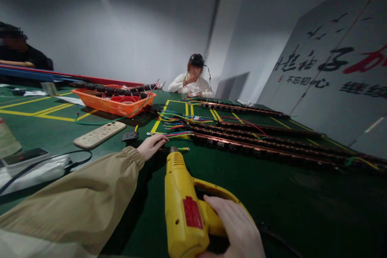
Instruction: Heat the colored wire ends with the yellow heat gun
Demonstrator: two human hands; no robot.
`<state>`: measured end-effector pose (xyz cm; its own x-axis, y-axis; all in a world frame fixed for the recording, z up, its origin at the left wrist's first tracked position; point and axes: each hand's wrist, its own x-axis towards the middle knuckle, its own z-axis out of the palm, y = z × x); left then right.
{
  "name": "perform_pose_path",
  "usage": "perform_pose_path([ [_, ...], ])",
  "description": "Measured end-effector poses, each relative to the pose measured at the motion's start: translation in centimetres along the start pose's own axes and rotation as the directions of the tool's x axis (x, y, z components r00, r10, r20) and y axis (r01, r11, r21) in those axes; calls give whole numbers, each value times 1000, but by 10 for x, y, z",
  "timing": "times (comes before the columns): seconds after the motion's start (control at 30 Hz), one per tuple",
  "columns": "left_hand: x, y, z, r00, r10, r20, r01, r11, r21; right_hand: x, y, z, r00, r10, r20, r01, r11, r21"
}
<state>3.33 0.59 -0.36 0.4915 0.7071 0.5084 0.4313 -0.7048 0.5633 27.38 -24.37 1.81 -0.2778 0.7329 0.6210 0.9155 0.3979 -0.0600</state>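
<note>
A yellow heat gun (181,209) lies in the lower middle, its metal nozzle pointing away from me. My right hand (237,227) is wrapped round its handle. Just left of the nozzle, my left hand (152,146) reaches to the ends of coloured wires (178,134); its fingers are close together, and what they hold is too small to make out. These wires run into long dark strips with copper bars (242,145) that stretch off to the right. A short yellow wire with a metal lug (184,149) is beside the nozzle.
An orange basket (111,104) holds dark parts at the back left. Near my left sleeve are a beige power strip (99,135), a black socket (130,137) and a white plastic bag (39,174). A person (193,82) sits across the green table; another (22,54) is far left.
</note>
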Motion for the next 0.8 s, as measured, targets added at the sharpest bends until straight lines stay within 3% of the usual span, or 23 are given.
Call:
perform_pose_path([
  [0.33, 0, 0, 2, 1000, 1, -9, -1, 1000, 13, -18, 35, -11, 999, 37, -29, -41, 991, -128],
  [0.53, 1, 0, 6, 999, -7, -37, 7, 1000, 21, -11, 22, -10, 998, -23, -62, 9, 976, -216],
  [0.8, 3, 2, 8, 999, 0, -33, 0, 1000, 5, 7, -5, 7, 980, 181, 80, -168, 975, -144],
])
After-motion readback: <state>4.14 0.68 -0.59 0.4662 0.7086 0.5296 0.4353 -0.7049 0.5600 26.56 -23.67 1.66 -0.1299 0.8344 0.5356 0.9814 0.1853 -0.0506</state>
